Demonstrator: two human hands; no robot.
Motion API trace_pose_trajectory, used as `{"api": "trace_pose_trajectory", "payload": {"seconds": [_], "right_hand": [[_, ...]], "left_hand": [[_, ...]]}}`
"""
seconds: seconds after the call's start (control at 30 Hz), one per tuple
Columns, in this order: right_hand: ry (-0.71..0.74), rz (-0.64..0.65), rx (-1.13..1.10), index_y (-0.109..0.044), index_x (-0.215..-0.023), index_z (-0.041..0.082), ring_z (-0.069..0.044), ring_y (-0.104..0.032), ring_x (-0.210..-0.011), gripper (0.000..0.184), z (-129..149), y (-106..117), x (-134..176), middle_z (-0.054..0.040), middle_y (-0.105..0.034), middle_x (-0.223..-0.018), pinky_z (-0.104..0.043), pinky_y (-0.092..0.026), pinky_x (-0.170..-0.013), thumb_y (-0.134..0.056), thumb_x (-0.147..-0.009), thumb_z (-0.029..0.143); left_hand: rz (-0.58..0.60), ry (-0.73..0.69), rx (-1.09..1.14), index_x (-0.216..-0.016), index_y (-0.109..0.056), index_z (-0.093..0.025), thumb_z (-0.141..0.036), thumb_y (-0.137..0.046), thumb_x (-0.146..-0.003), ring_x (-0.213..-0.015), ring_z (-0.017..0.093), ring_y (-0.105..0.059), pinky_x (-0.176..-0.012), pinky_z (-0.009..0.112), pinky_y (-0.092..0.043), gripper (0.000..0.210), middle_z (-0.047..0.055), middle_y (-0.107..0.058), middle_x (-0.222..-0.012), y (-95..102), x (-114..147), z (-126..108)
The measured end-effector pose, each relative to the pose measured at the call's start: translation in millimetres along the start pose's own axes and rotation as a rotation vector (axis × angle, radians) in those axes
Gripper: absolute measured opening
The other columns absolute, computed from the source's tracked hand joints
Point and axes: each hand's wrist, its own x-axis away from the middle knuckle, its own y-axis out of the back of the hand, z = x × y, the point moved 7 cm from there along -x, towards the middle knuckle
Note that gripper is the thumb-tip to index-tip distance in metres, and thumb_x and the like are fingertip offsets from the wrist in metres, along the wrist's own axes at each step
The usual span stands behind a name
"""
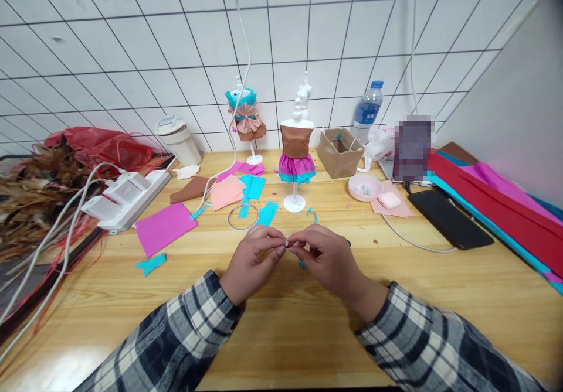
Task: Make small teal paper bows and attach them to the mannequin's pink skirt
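Both hands meet over the middle of the table, their fingertips nearly touching. My left hand [257, 257] is closed in a pinch, and so is my right hand [328, 260]. Between the fingertips shows a tiny whitish piece [287, 242], too small to name. Just beyond the hands stands a white mini dress form [297, 123] in a brown crepe-paper top [297, 141] and a magenta skirt [295, 164] with a turquoise hem. A silver ring [229, 219] and a turquoise paper scrap [267, 212] lie by my left hand. Some turquoise scrap [302, 264] peeks out under my right hand.
At the back stand a second dressed form [248, 119], a cardboard box [341, 154] and a water bottle [368, 109]. A pink dish of beads [365, 188], a black phone [451, 219] and crepe paper [505, 204] lie right. Left are a power strip [132, 198], feathers [39, 187] and magenta paper [165, 228].
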Motion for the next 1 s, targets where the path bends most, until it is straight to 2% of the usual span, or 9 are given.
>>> {"api": "trace_pose_trajectory", "payload": {"seconds": [0.13,0.23,0.33,0.47,0.53,0.6,0.67,0.8,1.0], "right_hand": [[0.093,0.013,0.102,-0.07,-0.096,0.022,-0.012,-0.059,-0.068,0.016,8,1,2,-0.003,-0.068,-0.083,-0.024,-0.044,-0.064,-0.056,-0.09,0.027],[0.066,0.004,0.091,-0.071,-0.092,0.021,-0.011,-0.056,-0.062,0.015,8,1,1,-0.0022,-0.068,-0.081,-0.023,-0.043,-0.06,-0.056,-0.088,0.025],[-0.065,-0.023,-0.02,-0.071,-0.085,0.02,-0.009,-0.051,-0.054,0.011,1,1,-1,-0.0007,-0.065,-0.073,-0.022,-0.04,-0.053,-0.06,-0.082,0.021],[-0.33,-0.011,-0.236,-0.07,-0.074,0.017,-0.009,-0.047,-0.05,0.01,-13,-7,-1,-0.0003,-0.061,-0.064,-0.021,-0.037,-0.047,-0.063,-0.077,0.022],[-0.443,0.016,-0.347,-0.07,-0.074,0.016,-0.008,-0.044,-0.047,0.013,-18,-13,1,0.0002,-0.06,-0.06,-0.021,-0.035,-0.044,-0.062,-0.077,0.026],[-0.499,0.033,-0.416,-0.071,-0.077,0.016,-0.009,-0.044,-0.047,0.017,-21,-17,3,0.0003,-0.06,-0.059,-0.021,-0.035,-0.043,-0.062,-0.078,0.03],[-0.483,0.02,-0.404,-0.073,-0.079,0.016,-0.009,-0.046,-0.049,0.018,-20,-17,4,-0.0009,-0.062,-0.062,-0.022,-0.037,-0.045,-0.063,-0.079,0.031],[-0.362,-0.038,-0.276,-0.076,-0.083,0.017,-0.01,-0.049,-0.054,0.014,-15,-12,3,-0.0026,-0.066,-0.07,-0.022,-0.039,-0.051,-0.064,-0.079,0.025],[-0.29,-0.017,-0.229,-0.076,-0.085,0.02,-0.01,-0.049,-0.055,0.012,-12,-13,3,-0.0015,-0.066,-0.069,-0.022,-0.039,-0.052,-0.066,-0.079,0.022]], "left_hand": [[-0.001,-0.05,-0.037,-0.09,-0.074,-0.023,-0.025,-0.056,-0.089,-0.088,0.019,-0.059,-0.082,0.032,-0.045,0.017,0.005,-0.068,-0.09,0.2,1,-4],[-0.017,-0.078,-0.072,-0.089,-0.073,-0.022,-0.023,-0.057,-0.088,-0.087,0.019,-0.059,-0.081,0.033,-0.045,0.016,0.005,-0.068,-0.089,-0.1,2,-6],[-0.045,-0.098,-0.114,-0.088,-0.073,-0.021,-0.022,-0.059,-0.087,-0.085,0.018,-0.059,-0.08,0.033,-0.044,0.014,0.005,-0.068,-0.087,0.1,3,-9],[-0.065,-0.108,-0.126,-0.084,-0.072,-0.02,-0.021,-0.06,-0.086,-0.083,0.018,-0.058,-0.078,0.032,-0.044,0.012,0.005,-0.067,-0.084,0.1,3,-11],[-0.079,-0.107,-0.121,-0.083,-0.071,-0.02,-0.021,-0.06,-0.086,-0.083,0.018,-0.058,-0.078,0.032,-0.044,0.012,0.005,-0.067,-0.084,1.3,3,-12],[-0.089,-0.094,-0.114,-0.083,-0.071,-0.02,-0.022,-0.06,-0.086,-0.084,0.018,-0.058,-0.078,0.032,-0.044,0.012,0.004,-0.067,-0.085,2.5,4,-10],[-0.093,-0.067,-0.106,-0.082,-0.07,-0.02,-0.023,-0.059,-0.087,-0.084,0.017,-0.058,-0.078,0.032,-0.044,0.013,0.004,-0.067,-0.084,3.2,4,-7],[-0.103,-0.025,-0.1,-0.078,-0.069,-0.019,-0.024,-0.06,-0.086,-0.082,0.018,-0.059,-0.077,0.032,-0.045,0.014,0.004,-0.067,-0.082,4.2,4,-1],[-0.101,-0.003,-0.074,-0.073,-0.069,-0.019,-0.024,-0.061,-0.084,-0.08,0.018,-0.06,-0.075,0.032,-0.046,0.014,0.004,-0.067,-0.08,5.1,2,0]]}}
